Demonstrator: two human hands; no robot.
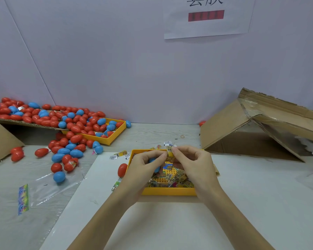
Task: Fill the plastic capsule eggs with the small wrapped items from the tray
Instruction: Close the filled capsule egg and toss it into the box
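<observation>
Pale table [260,204] under a white sheet, backed by a plain wall, bare toward the near edge below the yellow tray [168,191]. Above that tray, left hand [145,165] curled round a blue capsule egg [154,166], right hand [192,163] pinching a small yellow wrapped item [169,152] beside it, more packets heaped in the tray. Left of the tray, red and blue eggs [65,134] spilled in a pile; right of it, a tilted cardboard box [242,130].

Eggs [76,138] were red & blue; trays [168,191] yellow; wrapped items [177,175] mostly yellow w/ print; box [242,127] brown; wall [116,60] pale lilac.
</observation>
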